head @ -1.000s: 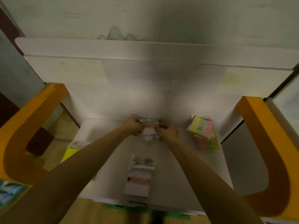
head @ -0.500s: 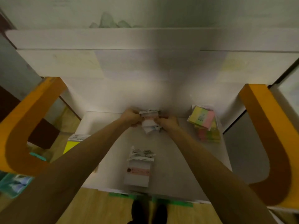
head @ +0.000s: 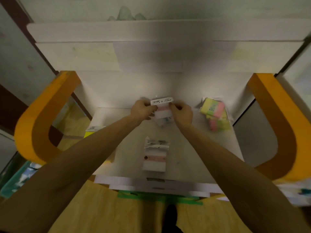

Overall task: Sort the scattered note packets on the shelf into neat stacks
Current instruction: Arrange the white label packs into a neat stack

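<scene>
Head view: white note packet with pink band and printed header card [head: 161, 106] held at the back of the white shelf [head: 193, 158], pinched between left hand [head: 142, 109] and right hand [head: 182, 111]. Nearer from it, another white pink-banded packet [head: 155, 157]; rightward, pastel yellow-pink-green packets [head: 215, 115].

Shelf [head: 193, 158]: white, flat board. At 6 o'clock, stack of white packets [head: 155, 155], pink band on top. At 2 o'clock, heap of pastel packets [head: 216, 115], yellow, green, pink. At centre, loose packets [head: 162, 121], lying on it, partly hidden.
</scene>
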